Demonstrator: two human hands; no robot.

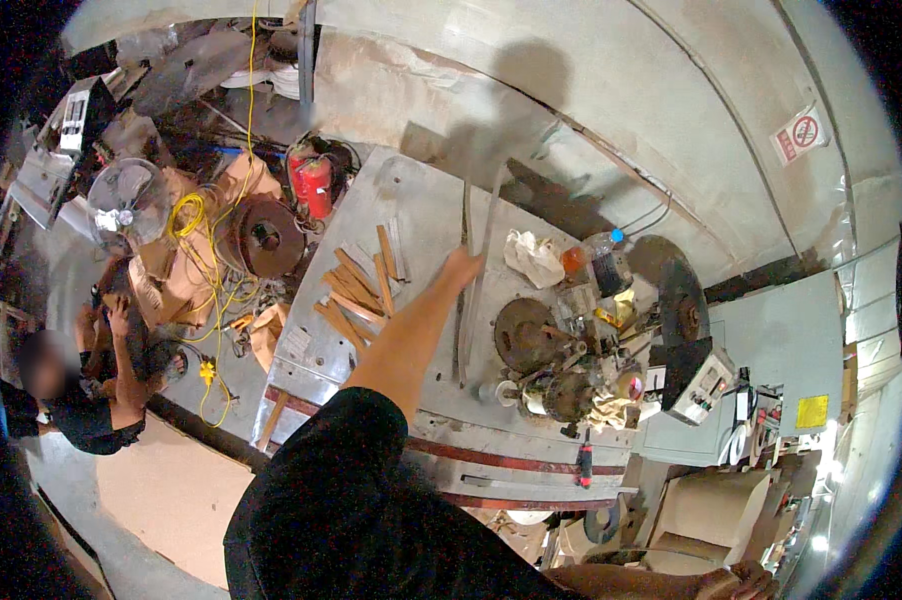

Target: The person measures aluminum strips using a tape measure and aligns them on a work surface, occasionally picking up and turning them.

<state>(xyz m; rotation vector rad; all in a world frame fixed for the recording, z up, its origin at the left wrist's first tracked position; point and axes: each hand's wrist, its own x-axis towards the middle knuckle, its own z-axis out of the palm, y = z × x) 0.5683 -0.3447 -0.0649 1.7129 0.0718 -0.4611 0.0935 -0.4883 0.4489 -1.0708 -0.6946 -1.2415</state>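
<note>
My left arm in a black sleeve reaches out over the grey metal table. At its end my left hand is closed around a long, thin, pale strip, which stretches well past the hand on both sides and is slightly blurred. Beside the strip a narrow dark slit runs along the table. To the left of that hand lie several brown wooden strips. At the lower right rim my right hand shows with curled fingers, far from the table top; what they hold, if anything, I cannot make out.
Right on the table are a round metal plate, crumpled cloth, bottles and a red-black screwdriver. A control box stands beyond. Left are fire extinguishers, yellow cable and a crouching person.
</note>
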